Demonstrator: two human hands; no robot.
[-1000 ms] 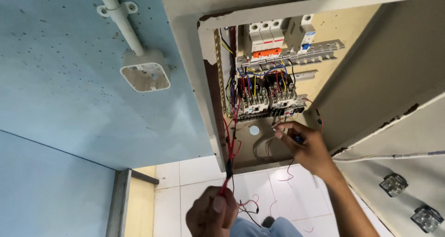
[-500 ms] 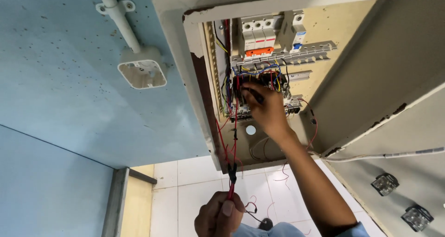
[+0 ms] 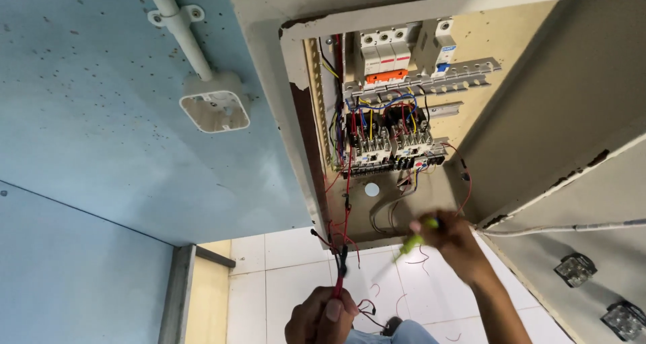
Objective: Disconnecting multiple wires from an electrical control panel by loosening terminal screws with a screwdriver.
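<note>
An open electrical cabinet hangs on the blue wall, with white breakers at the top and two contactors wired in red, blue, yellow and black below them. My left hand pinches a bundle of red and black wires that hangs out of the cabinet's lower left. My right hand, below the contactors at the cabinet's bottom edge, holds a yellow-green screwdriver pointing down to the left.
The cabinet door stands swung open at the right, with two round fittings on its inner face. A white conduit runs into an open junction box on the wall. White floor tiles lie below.
My right hand has come down from the contactors to the cabinet's bottom edge, and the yellow-green screwdriver now shows in it. My left hand keeps hold of the wire bundle.
</note>
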